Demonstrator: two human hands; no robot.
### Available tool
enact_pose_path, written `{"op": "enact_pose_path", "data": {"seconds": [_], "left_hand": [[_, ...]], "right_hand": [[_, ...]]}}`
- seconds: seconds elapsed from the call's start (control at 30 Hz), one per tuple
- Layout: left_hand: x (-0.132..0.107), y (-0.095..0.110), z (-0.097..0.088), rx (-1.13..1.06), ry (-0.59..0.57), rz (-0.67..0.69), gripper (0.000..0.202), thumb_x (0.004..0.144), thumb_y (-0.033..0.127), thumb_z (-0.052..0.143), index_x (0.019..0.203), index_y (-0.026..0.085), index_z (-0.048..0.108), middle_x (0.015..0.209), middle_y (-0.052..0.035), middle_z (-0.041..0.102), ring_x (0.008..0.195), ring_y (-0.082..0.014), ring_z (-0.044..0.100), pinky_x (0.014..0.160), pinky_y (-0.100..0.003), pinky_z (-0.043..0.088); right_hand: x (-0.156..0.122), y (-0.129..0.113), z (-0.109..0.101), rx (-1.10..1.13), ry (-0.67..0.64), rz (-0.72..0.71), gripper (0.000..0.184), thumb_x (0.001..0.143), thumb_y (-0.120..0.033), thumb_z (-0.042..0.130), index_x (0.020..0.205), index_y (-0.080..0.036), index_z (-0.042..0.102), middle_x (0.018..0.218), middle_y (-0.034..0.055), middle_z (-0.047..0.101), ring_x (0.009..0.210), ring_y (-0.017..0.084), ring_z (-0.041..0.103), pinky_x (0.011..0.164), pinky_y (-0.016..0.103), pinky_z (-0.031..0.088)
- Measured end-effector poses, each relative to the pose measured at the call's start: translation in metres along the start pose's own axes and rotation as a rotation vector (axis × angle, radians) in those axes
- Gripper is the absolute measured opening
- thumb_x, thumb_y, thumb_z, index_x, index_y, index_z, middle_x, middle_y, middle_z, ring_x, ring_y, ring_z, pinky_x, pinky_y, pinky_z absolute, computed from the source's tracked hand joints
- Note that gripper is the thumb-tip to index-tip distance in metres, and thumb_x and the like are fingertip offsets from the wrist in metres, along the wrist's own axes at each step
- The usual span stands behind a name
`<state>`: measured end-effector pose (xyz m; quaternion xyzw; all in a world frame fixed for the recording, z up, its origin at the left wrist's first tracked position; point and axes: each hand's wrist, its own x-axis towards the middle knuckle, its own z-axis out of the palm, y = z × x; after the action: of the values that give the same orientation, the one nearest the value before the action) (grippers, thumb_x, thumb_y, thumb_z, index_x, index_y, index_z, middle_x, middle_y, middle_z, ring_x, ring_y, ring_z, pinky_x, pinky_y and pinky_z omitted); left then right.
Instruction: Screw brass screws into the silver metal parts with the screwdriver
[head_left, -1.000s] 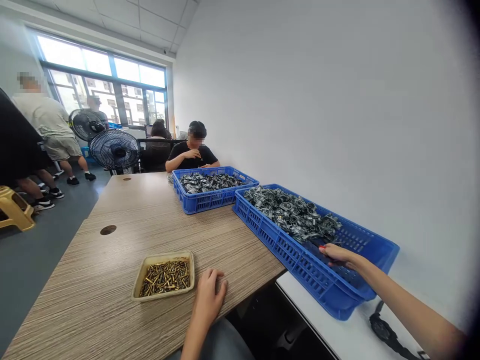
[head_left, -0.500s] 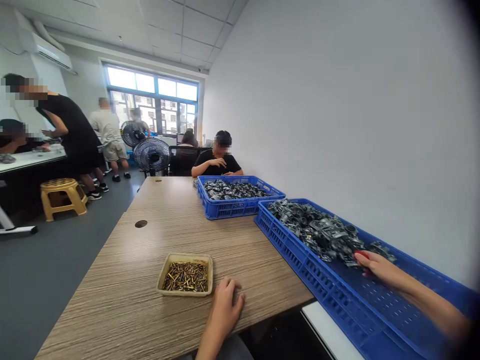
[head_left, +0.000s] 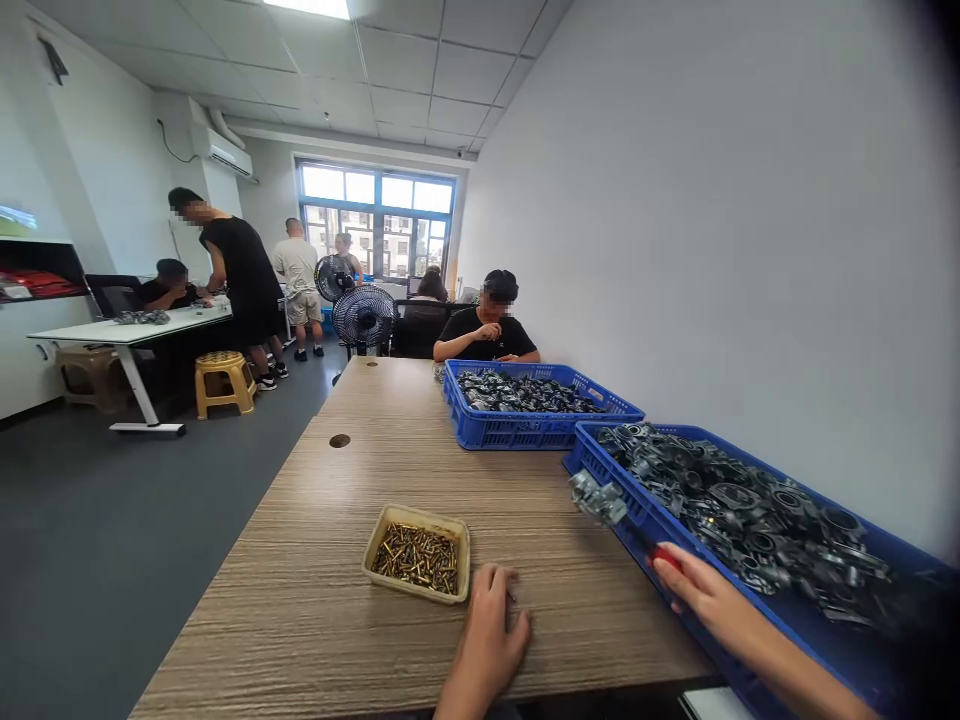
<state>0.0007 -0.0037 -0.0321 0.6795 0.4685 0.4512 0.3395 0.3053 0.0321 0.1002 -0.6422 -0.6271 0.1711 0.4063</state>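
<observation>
My left hand (head_left: 491, 640) rests on the wooden table beside a shallow cream tub (head_left: 367, 568) of small brass-coloured screws or pins. Its thumb stands apart from the lightly bent fingers, with nothing visible in them. Over the near wall of a blue crate (head_left: 637, 510), my right hand (head_left: 697, 590) is closed around a red handle (head_left: 664, 558); the tool's far end cannot be made out. Left of that hand, a blurred grey metal piece (head_left: 598, 497) shows in front of the crate wall. Whether the tool bears it is unclear. Many grey metal parts (head_left: 735, 500) fill the crate.
A second blue crate (head_left: 547, 435) of metal parts stands farther back. Behind it sits a person in black (head_left: 491, 330). A round hole (head_left: 340, 441) pierces the tabletop. Fans (head_left: 364, 316), a yellow stool (head_left: 225, 384) and other people are beyond the table's left side.
My right hand has moved left, from inside the crate to its near wall, still gripping the red handle. A metal piece now shows outside the heap. The view has turned left.
</observation>
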Motion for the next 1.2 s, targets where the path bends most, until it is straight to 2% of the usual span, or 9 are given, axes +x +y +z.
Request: {"op": "enact_pose_path", "data": {"seconds": [0.07, 0.13, 0.3, 0.47, 0.57, 0.77, 0.9, 1.2], "left_hand": [[0.001, -0.001, 0.001, -0.025, 0.066, 0.009, 0.062, 0.087, 0.017, 0.06, 0.148, 0.017, 0.048, 0.149, -0.0165, 0.051, 0.145, -0.0306, 0.046, 0.128, -0.05, 0.033], [0.003, -0.003, 0.002, -0.043, 0.119, 0.003, 0.073, 0.086, 0.018, 0.063, 0.155, 0.016, 0.04, 0.156, -0.0176, 0.046, 0.152, -0.0317, 0.04, 0.132, -0.051, 0.028], [0.006, -0.01, 0.007, -0.026, 0.158, -0.023, 0.092, 0.081, 0.023, 0.07, 0.162, 0.013, 0.028, 0.167, -0.0198, 0.035, 0.16, -0.0347, 0.029, 0.135, -0.054, 0.021], [0.004, -0.017, 0.009, 0.018, 0.134, 0.021, 0.098, 0.082, 0.025, 0.074, 0.165, 0.016, 0.022, 0.17, -0.0202, 0.03, 0.162, -0.0361, 0.025, 0.135, -0.059, 0.021], [0.003, -0.015, 0.009, 0.034, 0.136, 0.046, 0.097, 0.084, 0.027, 0.076, 0.165, 0.019, 0.022, 0.168, -0.0194, 0.033, 0.16, -0.0361, 0.029, 0.134, -0.06, 0.024], [0.003, -0.006, 0.005, 0.058, 0.134, 0.087, 0.098, 0.085, 0.028, 0.079, 0.164, 0.023, 0.021, 0.164, -0.0181, 0.037, 0.157, -0.0357, 0.035, 0.132, -0.061, 0.028], [0.003, -0.003, 0.002, 0.083, 0.14, 0.074, 0.097, 0.086, 0.028, 0.079, 0.164, 0.024, 0.021, 0.163, -0.018, 0.037, 0.156, -0.0348, 0.035, 0.131, -0.06, 0.03], [0.001, 0.005, -0.002, 0.117, 0.117, 0.057, 0.091, 0.087, 0.026, 0.077, 0.163, 0.025, 0.027, 0.16, -0.0156, 0.041, 0.154, -0.0323, 0.038, 0.132, -0.056, 0.032]], "right_hand": [[-0.012, 0.0, 0.024, 0.035, -0.177, 0.04, 0.056, 0.069, -0.08, 0.063, 0.076, -0.025, 0.07, 0.074, 0.0082, 0.074, 0.072, 0.029, 0.07, 0.062, 0.037, 0.06], [-0.023, 0.003, 0.045, 0.042, -0.269, 0.047, 0.056, 0.073, -0.079, 0.06, 0.082, -0.025, 0.072, 0.082, 0.0096, 0.077, 0.085, 0.032, 0.073, 0.074, 0.039, 0.062], [-0.045, 0.023, 0.088, 0.036, -0.301, 0.091, 0.058, 0.073, -0.074, 0.06, 0.097, -0.024, 0.076, 0.112, 0.0138, 0.081, 0.118, 0.04, 0.071, 0.1, 0.046, 0.059], [-0.056, 0.043, 0.116, 0.053, -0.333, 0.145, 0.061, 0.076, -0.07, 0.057, 0.109, -0.022, 0.076, 0.124, 0.0154, 0.078, 0.126, 0.04, 0.068, 0.109, 0.048, 0.054], [-0.06, 0.046, 0.121, 0.074, -0.379, 0.122, 0.059, 0.08, -0.069, 0.055, 0.107, -0.021, 0.075, 0.121, 0.0162, 0.078, 0.122, 0.039, 0.069, 0.107, 0.048, 0.054], [-0.061, 0.042, 0.117, 0.088, -0.494, -0.004, 0.045, 0.09, -0.064, 0.049, 0.094, -0.024, 0.067, 0.099, 0.0117, 0.078, 0.098, 0.034, 0.071, 0.091, 0.043, 0.057], [-0.06, 0.041, 0.113, 0.081, -0.558, -0.043, 0.041, 0.094, -0.061, 0.047, 0.094, -0.024, 0.065, 0.097, 0.0105, 0.076, 0.095, 0.032, 0.07, 0.086, 0.041, 0.055], [-0.062, 0.039, 0.109, 0.107, -0.587, -0.07, 0.043, 0.097, -0.064, 0.044, 0.095, -0.024, 0.061, 0.088, 0.007, 0.07, 0.086, 0.028, 0.066, 0.081, 0.038, 0.052]]}}
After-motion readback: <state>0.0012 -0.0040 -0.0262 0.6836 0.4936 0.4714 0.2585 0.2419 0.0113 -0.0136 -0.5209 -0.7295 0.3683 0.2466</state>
